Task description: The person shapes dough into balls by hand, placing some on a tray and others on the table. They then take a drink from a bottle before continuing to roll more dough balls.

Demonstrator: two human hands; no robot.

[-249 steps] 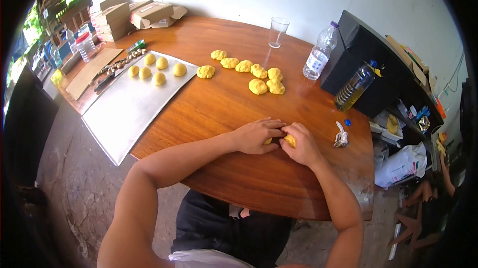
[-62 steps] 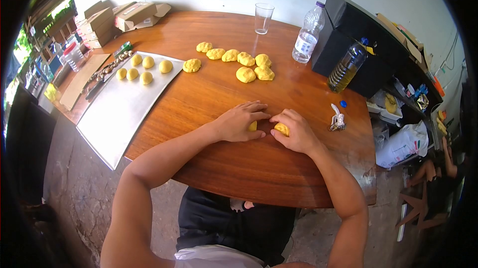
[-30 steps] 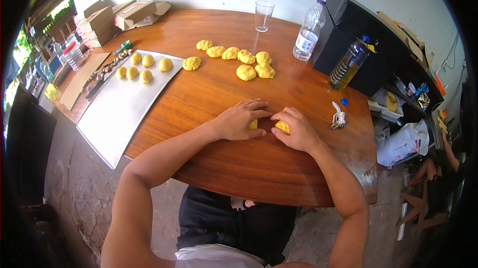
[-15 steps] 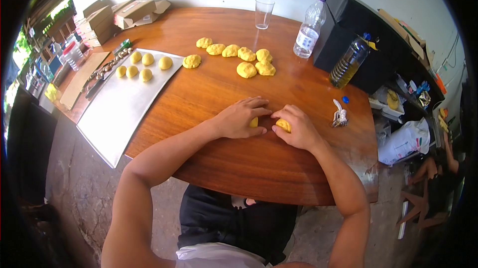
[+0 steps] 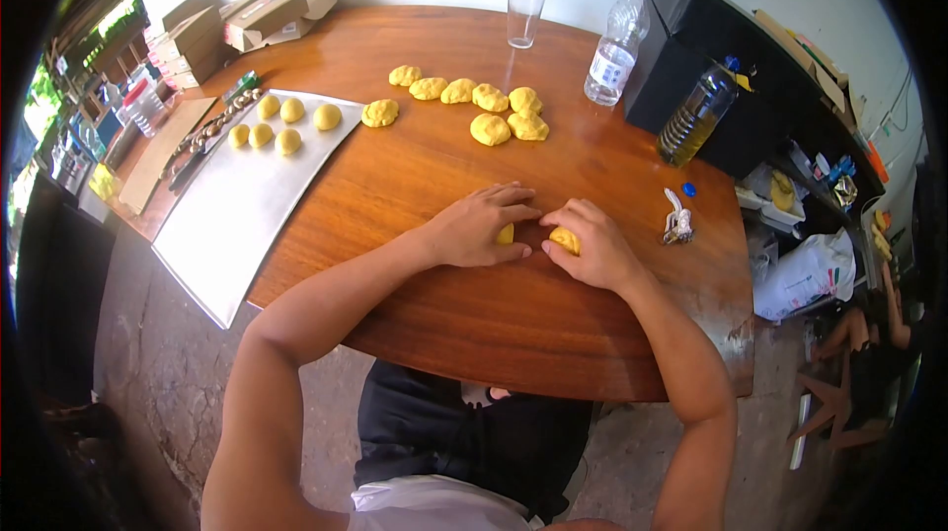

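My left hand [image 5: 481, 225] is cupped over a piece of yellow dough [image 5: 506, 234], which shows only between thumb and fingers. Under the curled fingers of my right hand [image 5: 598, 249] sits a second yellow dough piece [image 5: 565, 240], partly hidden by them. Both hands rest low on the wooden table [image 5: 464, 319], close together with fingertips nearly meeting. Farther back lie several rough dough lumps [image 5: 490, 129], one of them apart beside the tray. Several smooth dough balls [image 5: 327, 116] are grouped at the far end of the metal tray [image 5: 222, 225] on my left.
At the back stand a drinking glass [image 5: 525, 18], a clear water bottle [image 5: 614, 52] and an oil bottle [image 5: 696, 116] beside a black box [image 5: 681, 28]. A blue cap [image 5: 689, 189] and a crumpled white item [image 5: 676, 220] lie right. Cardboard boxes [image 5: 262, 20] are stacked back left.
Both hands stay cupped around their dough pieces, with only slight shifts of the fingers. The view has tilted a little. The other dough and the tray stay in place.
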